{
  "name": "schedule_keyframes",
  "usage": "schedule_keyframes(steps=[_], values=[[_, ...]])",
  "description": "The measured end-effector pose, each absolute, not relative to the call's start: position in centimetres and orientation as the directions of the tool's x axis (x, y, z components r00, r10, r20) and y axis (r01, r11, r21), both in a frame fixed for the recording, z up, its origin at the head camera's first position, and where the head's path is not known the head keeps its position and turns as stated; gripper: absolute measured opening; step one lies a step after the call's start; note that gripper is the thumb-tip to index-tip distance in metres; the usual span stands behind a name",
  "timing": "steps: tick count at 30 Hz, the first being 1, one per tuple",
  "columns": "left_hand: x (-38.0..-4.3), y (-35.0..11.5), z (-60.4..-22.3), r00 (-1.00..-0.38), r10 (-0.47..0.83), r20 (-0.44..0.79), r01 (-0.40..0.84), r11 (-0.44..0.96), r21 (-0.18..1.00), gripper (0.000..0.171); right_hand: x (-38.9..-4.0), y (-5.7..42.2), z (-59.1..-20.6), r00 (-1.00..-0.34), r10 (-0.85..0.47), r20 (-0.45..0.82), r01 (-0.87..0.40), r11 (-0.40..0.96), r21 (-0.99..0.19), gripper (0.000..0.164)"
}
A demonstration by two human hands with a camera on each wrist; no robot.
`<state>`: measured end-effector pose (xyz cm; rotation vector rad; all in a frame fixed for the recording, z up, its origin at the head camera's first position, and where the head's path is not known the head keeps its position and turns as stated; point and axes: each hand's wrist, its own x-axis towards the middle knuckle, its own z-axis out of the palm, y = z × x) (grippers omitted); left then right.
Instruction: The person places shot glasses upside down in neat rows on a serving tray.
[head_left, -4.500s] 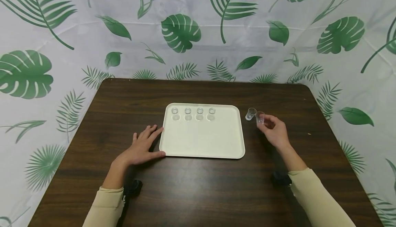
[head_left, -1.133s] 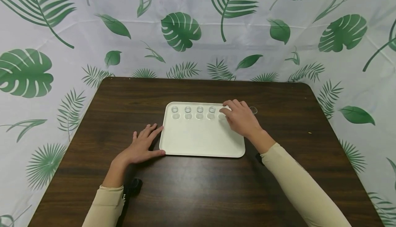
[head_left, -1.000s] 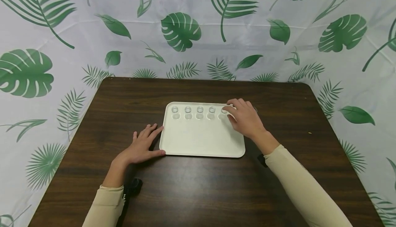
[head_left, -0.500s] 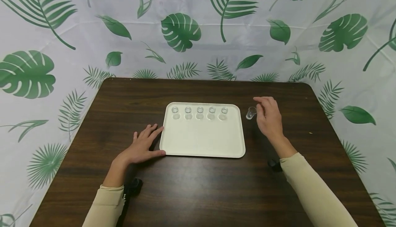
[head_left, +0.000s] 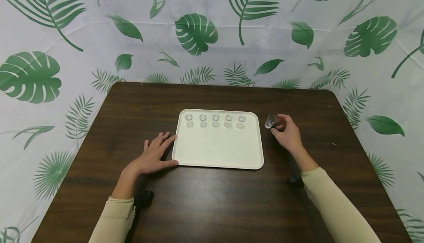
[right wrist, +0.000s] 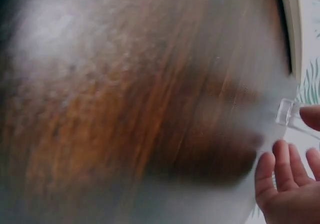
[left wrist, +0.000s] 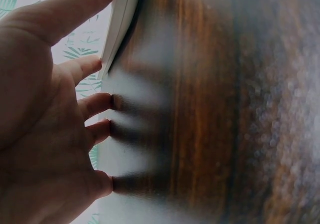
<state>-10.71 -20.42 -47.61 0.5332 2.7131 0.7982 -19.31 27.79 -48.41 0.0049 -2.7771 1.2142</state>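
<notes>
In the head view my left hand (head_left: 152, 158) lies spread at the left edge of a cream tray (head_left: 218, 147), thumb and index fingertip at its rim. The left wrist view shows the other fingertips (left wrist: 102, 130) down at the dark tabletop. Beside the tray's right edge stands a small clear plastic cup (head_left: 270, 121). My right hand (head_left: 289, 134) is at this cup's right side, thumb and fingers parted and its fingertips right at the cup. From the right wrist, the thumb (right wrist: 311, 116) overlaps the cup's side, while several fingers (right wrist: 284, 169) sit apart from it.
Several identical clear cups (head_left: 215, 118) stand in a row along the tray's far side. The brown wooden table (head_left: 212, 206) reaches back to a white curtain (head_left: 149, 52) with green leaf prints. A tiny pale speck (head_left: 334, 144) lies on the table at the right.
My right hand has set a cup at the right end of the tray's row, let go, and moved back right to the cup beside the tray. My left hand has stayed put.
</notes>
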Motion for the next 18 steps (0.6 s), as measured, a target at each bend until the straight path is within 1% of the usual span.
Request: schedule_keyframes(steps=[4,10,18], values=[[-10.71,-20.43,-47.51,-0.898,0.413,-0.150,0.268,0.785,0.558,0.093,-19.50,27.79,-48.77,-0.998,0.023,0.056,-0.024,0.693,-0.720,0.052],[-10.67,-20.44,-47.58,-0.901,0.410,-0.140,0.271,0.786,0.556,0.092,-19.67,27.62,-49.03,-0.998,0.025,0.054,-0.021,0.711,-0.703,0.046],[-10.78,-20.42,-47.70,-0.899,0.410,-0.153,0.262,0.785,0.561,0.092,-19.90,27.59,-49.26,-0.997,0.056,0.053,0.001,0.701,-0.714,0.037]])
